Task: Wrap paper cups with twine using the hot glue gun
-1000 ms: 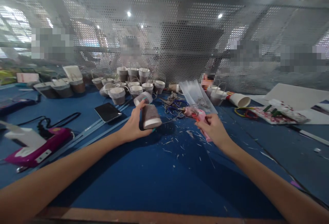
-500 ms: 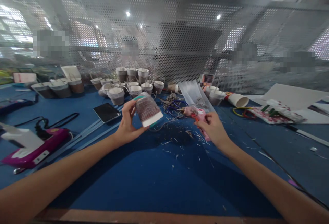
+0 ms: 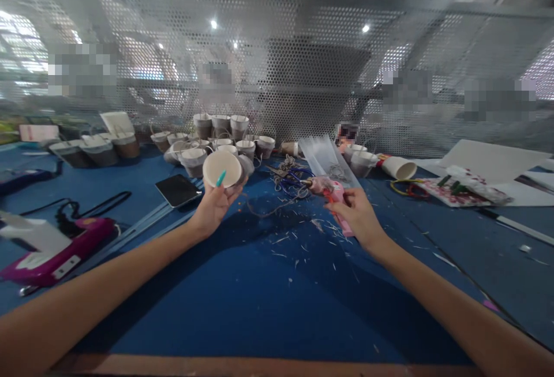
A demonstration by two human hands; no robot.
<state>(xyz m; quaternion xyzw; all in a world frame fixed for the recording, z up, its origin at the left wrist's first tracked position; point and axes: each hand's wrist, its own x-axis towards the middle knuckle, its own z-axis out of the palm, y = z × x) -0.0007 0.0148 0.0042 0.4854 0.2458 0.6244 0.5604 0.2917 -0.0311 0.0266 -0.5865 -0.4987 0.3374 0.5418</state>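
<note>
Watching remotely through the head view, I see the left hand [image 3: 214,209] holding up a round white paper cup [image 3: 220,163] above the blue tabletop [image 3: 268,308], tilted so its pale mouth faces the camera. The thumb, with its teal nail [image 3: 221,178], lies inside the rim, and the other fingers clamp the outside, partly hidden. The right hand [image 3: 358,214] has its fingers curled around a pink plastic glue gun [image 3: 336,188] with a red trigger; I cannot tell whether that is pressed. Its metal nozzle [image 3: 307,183] points towards the cup but stays apart from it, near a tangle of dark twine [image 3: 288,164]. Grey wrapped cups with thin handles [image 3: 193,165] stand beyond the left hand. I judge the step in hand to be positioning the cup, gun at the ready. The next move, I think, calls for a steady left grip, and a nozzle well clear of those fingertips.
</note>
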